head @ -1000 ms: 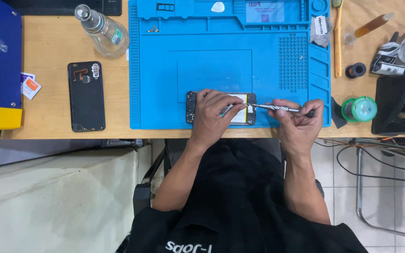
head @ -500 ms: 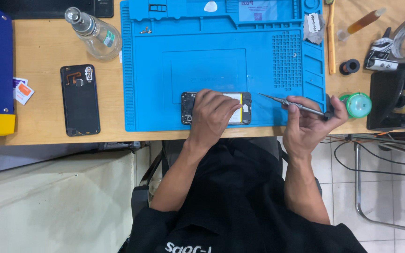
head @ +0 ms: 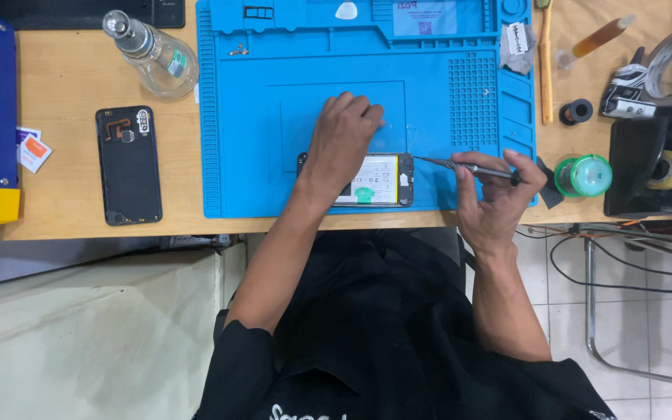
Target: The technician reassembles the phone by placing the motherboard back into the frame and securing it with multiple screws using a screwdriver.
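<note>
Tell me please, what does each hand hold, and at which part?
The right hand holds a thin metal tool by its handle end, its tip pointing at the opened phone. The left hand holds nothing; it rests on the blue mat.

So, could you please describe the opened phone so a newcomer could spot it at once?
Find the blue mat on the wooden desk. At its near edge lies the opened phone, partly under the left hand. Unlike the black back cover off the mat, it shows a white battery.
</note>
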